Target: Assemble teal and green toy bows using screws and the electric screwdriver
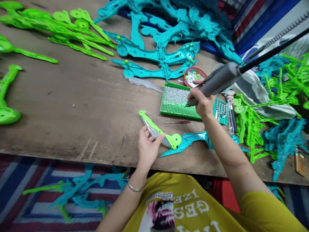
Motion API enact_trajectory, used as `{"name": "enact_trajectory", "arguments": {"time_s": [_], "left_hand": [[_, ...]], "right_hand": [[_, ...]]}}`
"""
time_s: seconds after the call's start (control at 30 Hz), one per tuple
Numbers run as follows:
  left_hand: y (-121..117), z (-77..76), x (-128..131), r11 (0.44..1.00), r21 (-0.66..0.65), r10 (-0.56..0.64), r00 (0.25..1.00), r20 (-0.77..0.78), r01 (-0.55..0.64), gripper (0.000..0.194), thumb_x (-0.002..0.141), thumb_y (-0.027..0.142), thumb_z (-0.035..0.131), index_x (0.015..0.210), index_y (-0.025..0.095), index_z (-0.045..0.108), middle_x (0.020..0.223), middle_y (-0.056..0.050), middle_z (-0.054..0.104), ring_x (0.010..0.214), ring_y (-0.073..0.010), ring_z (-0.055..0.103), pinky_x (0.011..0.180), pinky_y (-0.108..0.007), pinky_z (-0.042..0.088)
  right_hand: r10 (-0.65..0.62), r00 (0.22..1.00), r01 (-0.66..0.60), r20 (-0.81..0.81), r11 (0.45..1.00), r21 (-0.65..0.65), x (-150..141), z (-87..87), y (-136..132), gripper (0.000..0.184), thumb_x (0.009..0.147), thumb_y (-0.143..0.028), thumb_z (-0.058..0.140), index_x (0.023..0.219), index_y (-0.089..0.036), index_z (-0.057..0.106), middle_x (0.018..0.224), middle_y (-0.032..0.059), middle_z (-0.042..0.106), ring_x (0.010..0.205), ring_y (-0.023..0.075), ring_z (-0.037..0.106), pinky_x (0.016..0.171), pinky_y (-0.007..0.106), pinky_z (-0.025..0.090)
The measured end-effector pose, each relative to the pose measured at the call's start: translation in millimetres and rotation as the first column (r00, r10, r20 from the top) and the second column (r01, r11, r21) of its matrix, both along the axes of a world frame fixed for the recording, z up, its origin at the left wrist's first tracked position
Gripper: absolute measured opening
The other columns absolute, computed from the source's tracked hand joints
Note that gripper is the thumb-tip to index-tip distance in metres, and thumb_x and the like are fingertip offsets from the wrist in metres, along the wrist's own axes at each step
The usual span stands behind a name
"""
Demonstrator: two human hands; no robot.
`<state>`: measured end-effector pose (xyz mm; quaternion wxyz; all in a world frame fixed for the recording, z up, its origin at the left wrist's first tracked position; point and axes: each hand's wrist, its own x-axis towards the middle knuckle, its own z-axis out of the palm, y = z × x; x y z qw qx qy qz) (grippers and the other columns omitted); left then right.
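Near the table's front edge, my left hand (147, 143) is closed on a lime-green plastic arm (154, 125) with a clear plastic strip along its lower side. The arm's round end lies over the tip of a teal bow-shaped plastic part (193, 139). My right hand (201, 100) grips a grey electric screwdriver (220, 79), which hangs from a cable with a coiled spring. Its tip points down over a green tray (177, 112) that holds many small silver screws (175, 94). A thin screwdriver with a red handle (184, 122) lies between the tray and the teal part.
Teal parts (145, 54) and lime-green parts (72, 32) are piled along the back. A red basket (195, 70) of small pieces and a teal tray (224, 121) stand beside the screws. More parts (251, 125) crowd the right side; others (82, 190) lie on the floor.
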<state>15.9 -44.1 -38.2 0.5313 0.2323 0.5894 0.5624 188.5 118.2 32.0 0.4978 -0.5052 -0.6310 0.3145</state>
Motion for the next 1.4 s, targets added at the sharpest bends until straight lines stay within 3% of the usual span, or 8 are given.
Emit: {"name": "enact_trajectory", "arguments": {"time_s": [0.17,0.3,0.43,0.53,0.63,0.93,1.17,1.4], "left_hand": [[-3,19.1,-31,0.979,-0.146,-0.203,0.782,-0.589,0.144,0.062,0.073,0.054,0.082,0.118,0.021,0.056,0.100,-0.007,0.067,0.070,-0.0221,0.067,0.079,-0.043,0.057],[20,49.8,-41,0.974,0.075,-0.065,0.584,-0.809,0.212,0.031,0.087,0.045,0.067,0.106,0.021,0.067,0.106,-0.011,0.066,0.090,-0.0276,0.066,0.094,-0.046,0.052],[92,58.5,-21,0.781,0.181,-0.455,0.744,-0.490,0.597,0.016,0.087,0.030,0.066,0.101,0.023,0.072,0.095,-0.006,0.073,0.086,-0.0221,0.069,0.087,-0.037,0.056],[153,42.0,5,0.667,0.063,-0.735,0.669,-0.110,0.743,0.013,0.073,0.016,0.077,0.083,0.020,0.070,0.081,-0.009,0.075,0.075,-0.0238,0.072,0.076,-0.040,0.060],[192,22.1,29,0.615,-0.015,-0.788,0.615,0.035,0.789,0.024,0.062,0.009,0.081,0.077,0.020,0.066,0.070,-0.009,0.073,0.065,-0.0268,0.072,0.067,-0.045,0.061],[228,20.1,37,0.803,0.162,-0.577,0.816,-0.029,0.573,0.014,0.075,0.014,0.076,0.081,0.021,0.065,0.080,-0.006,0.074,0.067,-0.0183,0.073,0.075,-0.040,0.064],[216,15.8,24,0.704,-0.053,-0.697,0.676,-0.238,0.708,0.031,0.054,0.003,0.084,0.063,0.020,0.060,0.066,-0.006,0.072,0.074,-0.0285,0.076,0.070,-0.042,0.063],[226,30.7,30,0.848,0.005,-0.467,0.752,-0.466,0.530,0.018,0.087,0.003,0.052,0.082,0.019,0.058,0.069,-0.001,0.066,0.062,-0.0165,0.067,0.065,-0.031,0.056]], "right_hand": [[-0.062,0.996,0.064,-0.060,0.998,0.029,25,3.1,-6,0.025,0.080,-0.046,0.065,0.091,-0.024,0.067,0.060,-0.0027,0.057,0.056,0.0160,0.058,0.071,0.039,0.057],[-0.097,0.993,0.097,-0.071,0.995,0.005,34,4.7,-12,0.026,0.080,-0.044,0.065,0.096,-0.023,0.069,0.060,-0.0028,0.058,0.057,0.0166,0.059,0.073,0.039,0.058],[-0.107,0.992,0.107,-0.060,0.994,0.001,37,4.2,-13,0.029,0.080,-0.042,0.063,0.100,-0.023,0.068,0.061,-0.0029,0.057,0.058,0.0161,0.059,0.072,0.037,0.057],[-0.095,0.994,0.096,-0.045,0.995,0.019,36,3.3,-14,0.028,0.081,-0.045,0.060,0.099,-0.024,0.066,0.062,-0.0035,0.055,0.059,0.0156,0.058,0.070,0.036,0.056],[-0.076,0.996,0.076,-0.048,0.997,0.009,36,4.4,-16,0.028,0.081,-0.046,0.061,0.097,-0.024,0.065,0.063,-0.0041,0.055,0.059,0.0151,0.058,0.069,0.035,0.054],[-0.099,0.988,0.099,-0.117,0.995,-0.009,33,8.3,-20,0.020,0.076,-0.038,0.065,0.090,-0.024,0.062,0.060,-0.0043,0.058,0.056,0.0144,0.057,0.068,0.035,0.055],[-0.037,0.978,0.043,-0.207,0.999,0.021,21,4.3,-10,0.013,0.075,-0.033,0.068,0.080,-0.023,0.062,0.058,-0.0049,0.060,0.053,0.0124,0.056,0.065,0.032,0.054],[0.007,0.971,0.019,-0.238,0.994,0.106,2,-17.4,7,0.018,0.079,-0.038,0.069,0.076,-0.023,0.060,0.056,-0.0069,0.058,0.053,0.0108,0.057,0.065,0.030,0.053]]}}
